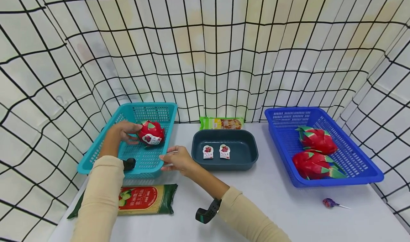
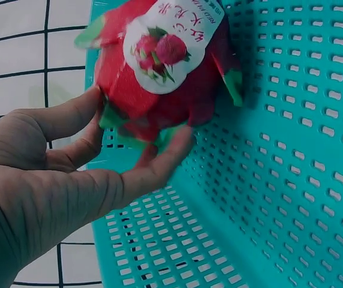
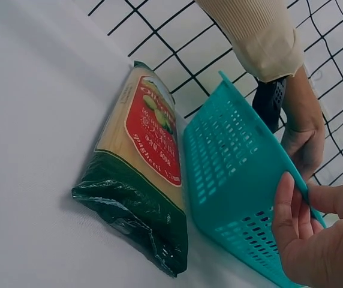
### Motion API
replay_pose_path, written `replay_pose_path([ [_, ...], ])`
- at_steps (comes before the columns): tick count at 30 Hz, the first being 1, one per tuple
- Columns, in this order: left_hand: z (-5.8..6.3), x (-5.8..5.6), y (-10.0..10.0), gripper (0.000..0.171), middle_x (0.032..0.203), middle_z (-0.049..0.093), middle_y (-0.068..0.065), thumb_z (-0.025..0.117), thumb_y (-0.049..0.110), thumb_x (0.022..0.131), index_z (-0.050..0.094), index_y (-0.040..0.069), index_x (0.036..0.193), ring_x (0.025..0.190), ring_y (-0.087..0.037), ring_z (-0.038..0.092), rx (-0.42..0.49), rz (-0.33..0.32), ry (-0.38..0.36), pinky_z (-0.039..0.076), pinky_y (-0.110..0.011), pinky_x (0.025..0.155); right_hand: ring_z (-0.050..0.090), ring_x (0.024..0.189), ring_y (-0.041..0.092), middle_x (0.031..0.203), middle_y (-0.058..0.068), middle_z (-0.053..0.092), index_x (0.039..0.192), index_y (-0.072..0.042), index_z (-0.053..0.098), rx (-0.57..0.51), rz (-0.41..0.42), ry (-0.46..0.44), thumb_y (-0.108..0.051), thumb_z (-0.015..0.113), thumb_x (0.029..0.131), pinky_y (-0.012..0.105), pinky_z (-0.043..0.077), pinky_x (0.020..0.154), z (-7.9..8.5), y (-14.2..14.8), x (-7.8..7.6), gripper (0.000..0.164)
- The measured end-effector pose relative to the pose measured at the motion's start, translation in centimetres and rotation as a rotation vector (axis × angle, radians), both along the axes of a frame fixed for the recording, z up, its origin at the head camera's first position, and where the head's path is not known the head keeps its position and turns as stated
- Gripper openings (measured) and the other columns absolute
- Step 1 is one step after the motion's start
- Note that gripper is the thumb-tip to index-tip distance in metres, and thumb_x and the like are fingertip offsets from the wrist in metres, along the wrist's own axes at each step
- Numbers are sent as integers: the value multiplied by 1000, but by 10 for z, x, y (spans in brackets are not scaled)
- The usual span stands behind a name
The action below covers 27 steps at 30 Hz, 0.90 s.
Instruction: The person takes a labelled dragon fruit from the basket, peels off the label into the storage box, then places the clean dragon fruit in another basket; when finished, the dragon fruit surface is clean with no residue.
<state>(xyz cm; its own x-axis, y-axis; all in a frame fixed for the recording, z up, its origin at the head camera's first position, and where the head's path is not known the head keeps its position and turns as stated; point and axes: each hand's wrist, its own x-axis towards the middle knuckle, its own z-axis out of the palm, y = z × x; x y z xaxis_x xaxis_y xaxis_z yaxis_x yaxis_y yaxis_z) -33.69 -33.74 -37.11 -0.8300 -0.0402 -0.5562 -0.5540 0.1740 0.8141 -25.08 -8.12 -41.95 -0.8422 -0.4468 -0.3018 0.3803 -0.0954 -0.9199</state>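
My left hand (image 1: 125, 131) is inside the teal basket (image 1: 141, 162), beside a red dragon fruit (image 1: 153, 129) with green leaf tips and a white label. In the left wrist view, its thumb and fingers stand apart, with fingertips right at the fruit's (image 2: 129, 84) lower end. My right hand (image 1: 179, 159) grips the basket's near right corner, the rim pinched between thumb and fingers. The right wrist view shows this hand (image 3: 321, 228) on the teal rim, fingers against the outer wall. A bag of spaghetti (image 1: 144, 199) lies in front of the basket, partly hidden by my left sleeve.
A dark blue-grey tray (image 1: 225, 166) in the middle holds two dragon fruit labels. Behind it is a green packet (image 1: 221, 123). On the right, a blue basket (image 1: 339, 182) contains two dragon fruits (image 1: 317, 140). A wrapped lollipop (image 1: 330, 203) lies before it. Black mesh encloses the table.
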Motion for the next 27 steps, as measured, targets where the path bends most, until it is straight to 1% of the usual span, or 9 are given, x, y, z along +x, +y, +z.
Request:
replay_pose_path([
  [3,3,-3,2,55,160,3,-27,46,17,102,22,-6,147,146,-41,16,-10,9,-7,45,-43,107,66,69,12,96,17,70,111,-5,54,3,-2,7,-9,71,89,24,59,60,1,1,-1,29],
  [6,3,-4,1,70,160,-3,-29,47,16,102,4,1,155,149,-40,9,-11,13,-33,52,-35,99,66,70,12,91,14,69,111,-5,54,-5,4,2,-9,71,89,25,59,61,1,2,-2,29],
  [9,-1,-5,-2,76,160,-5,-30,46,22,102,-6,9,156,149,-40,8,-20,-27,-54,55,-32,94,66,70,13,84,8,66,110,-5,54,-6,13,2,-9,70,89,25,59,62,0,3,-1,27],
  [13,-9,-9,2,81,159,-1,-30,48,35,101,-8,16,157,144,-43,18,-14,-62,-81,50,-41,102,66,71,12,81,6,63,108,-6,54,-11,20,6,-8,70,89,26,59,62,0,2,-2,24],
  [15,-13,-13,7,84,160,0,-28,49,39,100,-9,19,157,144,-44,19,11,-37,-90,44,-48,107,66,71,12,82,6,63,108,-6,54,-15,19,7,-8,69,90,26,59,62,0,3,-2,24],
  [17,-15,-16,13,87,160,-1,-27,49,41,100,-14,20,156,144,-46,19,10,-4,-80,42,-52,108,66,70,12,81,6,64,107,-6,54,-19,17,5,-9,69,90,26,60,62,0,3,-2,24],
  [20,-16,-20,22,89,160,8,-27,50,46,98,-10,13,156,140,-42,27,-21,69,-90,47,-47,104,66,70,12,80,6,63,108,-6,54,-28,16,3,-8,69,90,26,60,62,0,4,-2,24],
  [24,-16,-27,30,96,153,25,-23,53,56,92,5,0,153,122,-33,41,-64,135,-145,52,-37,98,65,70,12,79,4,63,108,-7,53,-37,26,7,-8,69,90,26,60,62,-2,4,-2,24],
  [27,-18,-35,32,99,155,26,-18,57,57,89,4,6,154,120,-29,42,-31,178,-160,48,-38,104,66,70,12,80,5,64,108,-7,53,-37,29,4,-9,69,90,25,59,62,-3,5,-3,23],
])
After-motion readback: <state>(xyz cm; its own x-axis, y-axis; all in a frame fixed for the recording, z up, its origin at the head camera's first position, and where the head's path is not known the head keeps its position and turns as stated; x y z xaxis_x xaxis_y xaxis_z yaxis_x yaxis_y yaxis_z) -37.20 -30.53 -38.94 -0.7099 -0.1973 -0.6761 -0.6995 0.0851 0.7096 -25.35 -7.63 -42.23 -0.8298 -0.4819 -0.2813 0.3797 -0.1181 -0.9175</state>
